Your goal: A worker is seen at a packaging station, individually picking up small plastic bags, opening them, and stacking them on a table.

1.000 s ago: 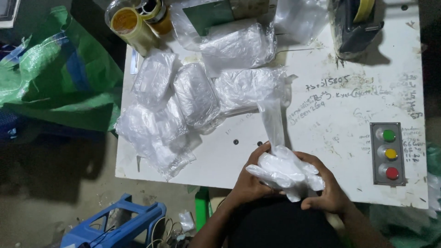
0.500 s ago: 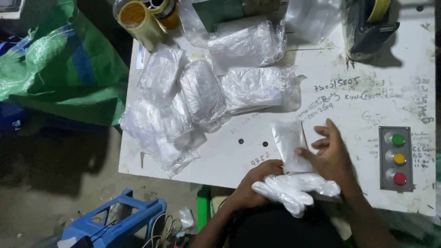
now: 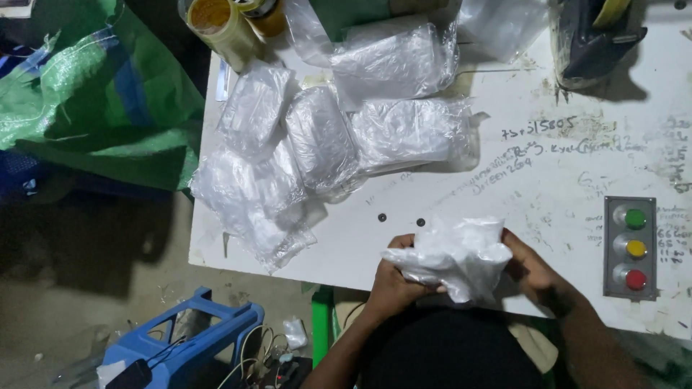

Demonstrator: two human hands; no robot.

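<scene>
**Clear bag and white bundle brought together at table's near edge**

Both hands closed on one white plastic bundle point(image 3: 450, 256), held just above the near edge of the white table point(image 3: 548, 155). Left hand point(image 3: 393, 281) gripping the lower left of the bundle; right hand point(image 3: 533, 270) clasping its right side, fingers partly hidden behind the film.

Change from half a second ago: then, right hand flat on a clear bag lying on the table, left hand alone holding the white bundle, closer to the body. Now, bag lifted off the table and gathered against the bundle; no loose bag left flat by the edge. Judged meaning: bagging of the bundle in hand, insertion under way, seal not yet visible.

Relative to the bundle:
- Pile of filled clear packets point(image 3: 324, 144): farther away and to the left, well apart.
- Three-light button panel point(image 3: 631, 245): to the right, near.
- Tape rolls point(image 3: 223, 21): at the far left corner.
- Green woven sack point(image 3: 94, 101): off the table, far left.
- Blue plastic stool point(image 3: 187, 338): below left, on the floor.
</scene>
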